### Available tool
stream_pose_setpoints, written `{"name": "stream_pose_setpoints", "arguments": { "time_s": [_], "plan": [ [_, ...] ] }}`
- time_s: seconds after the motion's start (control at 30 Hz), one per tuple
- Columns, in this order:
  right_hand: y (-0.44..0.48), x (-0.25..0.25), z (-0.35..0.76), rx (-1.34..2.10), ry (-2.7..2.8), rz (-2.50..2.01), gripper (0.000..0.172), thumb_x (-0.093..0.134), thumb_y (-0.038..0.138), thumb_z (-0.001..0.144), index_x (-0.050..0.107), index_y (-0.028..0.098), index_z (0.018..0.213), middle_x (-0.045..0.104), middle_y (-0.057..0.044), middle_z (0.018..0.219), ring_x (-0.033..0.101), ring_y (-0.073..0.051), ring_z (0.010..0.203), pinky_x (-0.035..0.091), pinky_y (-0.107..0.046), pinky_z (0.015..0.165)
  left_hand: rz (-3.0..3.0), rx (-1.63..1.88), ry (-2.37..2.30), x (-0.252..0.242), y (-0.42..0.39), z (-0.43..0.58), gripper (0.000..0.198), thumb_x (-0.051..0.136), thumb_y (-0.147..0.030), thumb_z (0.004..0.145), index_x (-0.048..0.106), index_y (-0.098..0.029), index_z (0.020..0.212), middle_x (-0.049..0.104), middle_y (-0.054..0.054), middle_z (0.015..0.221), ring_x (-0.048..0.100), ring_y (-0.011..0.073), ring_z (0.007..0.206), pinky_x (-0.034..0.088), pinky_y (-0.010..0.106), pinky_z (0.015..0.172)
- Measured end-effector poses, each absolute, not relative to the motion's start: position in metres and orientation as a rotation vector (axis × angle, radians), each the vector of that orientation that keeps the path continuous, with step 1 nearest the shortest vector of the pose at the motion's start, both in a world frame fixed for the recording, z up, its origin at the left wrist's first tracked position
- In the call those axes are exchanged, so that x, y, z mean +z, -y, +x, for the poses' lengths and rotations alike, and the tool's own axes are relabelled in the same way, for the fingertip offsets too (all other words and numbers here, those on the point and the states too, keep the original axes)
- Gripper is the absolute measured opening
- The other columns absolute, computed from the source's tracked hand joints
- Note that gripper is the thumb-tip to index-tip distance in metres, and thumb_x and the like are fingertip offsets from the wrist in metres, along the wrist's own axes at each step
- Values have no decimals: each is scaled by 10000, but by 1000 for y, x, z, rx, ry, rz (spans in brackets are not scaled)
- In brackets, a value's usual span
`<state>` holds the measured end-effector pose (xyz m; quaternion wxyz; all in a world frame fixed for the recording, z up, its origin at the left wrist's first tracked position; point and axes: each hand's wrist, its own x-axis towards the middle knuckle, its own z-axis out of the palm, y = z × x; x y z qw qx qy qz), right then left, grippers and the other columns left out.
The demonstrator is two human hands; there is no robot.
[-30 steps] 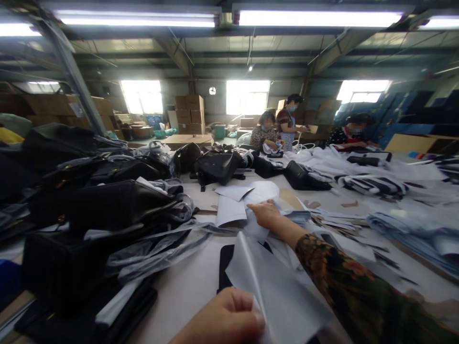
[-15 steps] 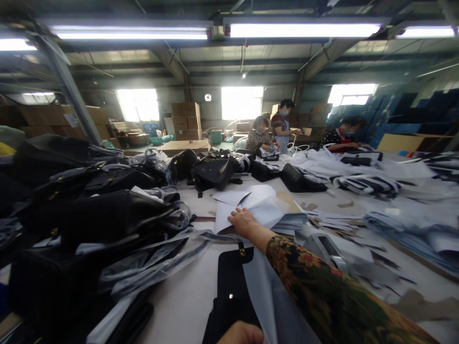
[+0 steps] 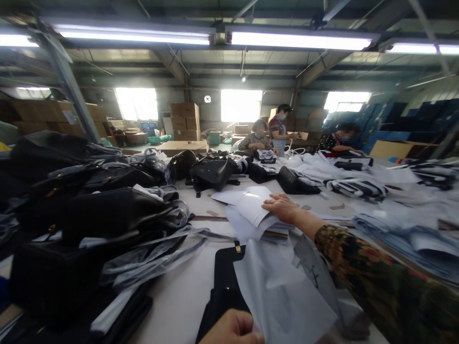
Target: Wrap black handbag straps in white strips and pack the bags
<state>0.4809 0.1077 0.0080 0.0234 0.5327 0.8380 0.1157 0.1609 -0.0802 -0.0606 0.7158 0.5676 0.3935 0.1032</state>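
At the bottom, my left hand (image 3: 231, 328) is closed, its fingers curled on the near edge of a black bag (image 3: 227, 270) with a small gold clasp. A grey-white sheet (image 3: 279, 286) lies over the bag's right side, next to that hand. Farther forward, my right hand (image 3: 282, 207) has its fingertips closed on the right edge of a bent sheet of white paper (image 3: 254, 205). Loose papers lie fanned under it, above a small stack (image 3: 276, 235). The tips of my right fingers are partly hidden against the paper.
Black bags (image 3: 107, 212) with clear plastic wrap (image 3: 161, 265) are heaped on the left. More bags (image 3: 211, 173) stand farther back. Folded bluish sheets (image 3: 405, 234) lie to the right. Several co-workers, one a standing person (image 3: 280, 128), are across the table.
My right hand has moved right across the papers, and the top sheet has bent up. The grey-white sheet now spreads wider over the bag. My left hand has shifted slightly left.
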Motion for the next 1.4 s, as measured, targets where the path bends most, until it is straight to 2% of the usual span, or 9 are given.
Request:
{"name": "stream_pose_setpoints", "arguments": {
  "time_s": [0.13, 0.27, 0.37, 0.47, 0.7, 0.87, 0.97, 1.2, 1.4],
  "plan": [
    [-70, 2, 471, 322, -2606, 1922, 536, 536, 94, 853, 608, 157, 1380, 519, -173, 1487, 444, -354, 1378, 348, -516, 1101, 1131, 379, -961, -39, 95, 161, 341, 683, -473, 725, 633, -135, 723, 551, 1, 640, 471, 103, 553, 376, 214, 521],
    [3, 8, 444, -92, -2872, 1996, 470, 476, 379, 992, 585, 174, 1401, 570, -131, 1437, 528, -274, 1313, 405, -402, 1114, 998, 536, -1039, -14, 108, 153, 376, 692, -497, 739, 656, -127, 796, 624, 40, 723, 571, 141, 659, 501, 237, 594],
    [76, 9, 427, -489, -3069, 1714, 704, 604, 576, 905, 479, 217, 1497, 499, -136, 1509, 431, -318, 1404, 342, -468, 1165, 1021, 574, -1104, -12, 115, 146, 388, 711, -502, 736, 656, -122, 795, 638, 47, 733, 585, 149, 672, 527, 259, 628],
    [138, -5, 416, -503, -2984, 1615, 897, 751, 568, 784, 400, 252, 1547, 443, -151, 1551, 390, -360, 1429, 312, -521, 1172, 1003, 657, -1160, -17, 127, 142, 380, 699, -494, 758, 666, -122, 827, 638, 44, 755, 592, 162, 704, 553, 285, 659],
    [185, -39, 396, -209, -3102, 1697, 363, 515, 72, 839, 720, 190, 1114, 715, -117, 1179, 623, -267, 1138, 457, -420, 1015, 985, 603, -1279, -15, 156, 122, 407, 718, -504, 714, 665, -111, 803, 618, 30, 715, 603, 160, 654, 512, 241, 540],
    [187, -3, 386, -329, -3037, 1447, 189, 667, 339, 879, 744, 235, 1016, 708, -89, 1234, 594, -307, 1189, 405, -464, 1036, 1095, 604, -1446, -20, 164, 106, 375, 669, -496, 735, 653, -122, 765, 634, 34, 648, 607, 171, 616, 457, 224, 498],
    [178, 23, 384, -584, -2956, 1415, 364, 678, 561, 868, 757, 256, 1049, 737, -59, 1161, 650, -266, 1094, 421, -420, 1025, 1185, 594, -1518, -23, 169, 103, 385, 656, -523, 729, 625, -141, 692, 587, 14, 576, 573, 170, 572, 446, 235, 480],
    [132, 27, 348, -538, -2932, 1590, 388, 560, 452, 970, 716, 166, 1180, 682, -141, 1245, 632, -273, 1139, 463, -367, 998, 1246, 578, -1547, -31, 178, 103, 397, 627, -557, 747, 605, -165, 692, 571, 5, 584, 566, 187, 569, 480, 273, 504],
    [124, -21, 327, -504, -2590, 1658, 870, 642, 634, 837, 425, 152, 1527, 404, -242, 1546, 392, -458, 1387, 318, -621, 1109, 1403, 491, -1589, -36, 185, 93, 395, 565, -542, 803, 572, -188, 628, 565, 19, 553, 572, 208, 559, 449, 290, 528]
  ]
}}
